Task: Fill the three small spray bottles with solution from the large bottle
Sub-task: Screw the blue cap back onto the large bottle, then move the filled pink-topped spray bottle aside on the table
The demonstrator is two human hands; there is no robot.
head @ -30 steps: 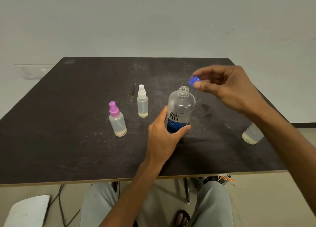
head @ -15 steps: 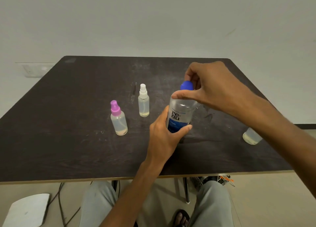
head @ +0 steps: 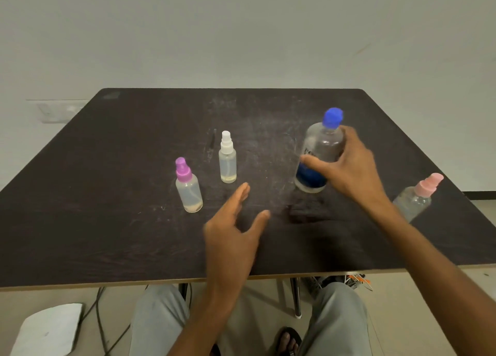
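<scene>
The large clear bottle (head: 319,151) with a blue label and a blue cap (head: 332,117) is tilted slightly, its base at or just above the dark table (head: 107,235). My right hand (head: 349,167) grips its body from the right. My left hand (head: 233,235) hovers open over the table near the front, holding nothing. A small spray bottle with a purple top (head: 188,186) and one with a white top (head: 227,158) stand left of centre. A third spray bottle with a pink top (head: 418,194) stands at the right, partly behind my right forearm.
A thin dark stick (head: 212,145) lies on the table behind the white-topped bottle. The table's front edge runs just above my knees. Cables and a white object (head: 48,329) lie on the floor at the lower left.
The blue cap went onto the large bottle. My right hand shifted from the cap to the bottle's body and moved it to the right. My left hand let go and opened.
</scene>
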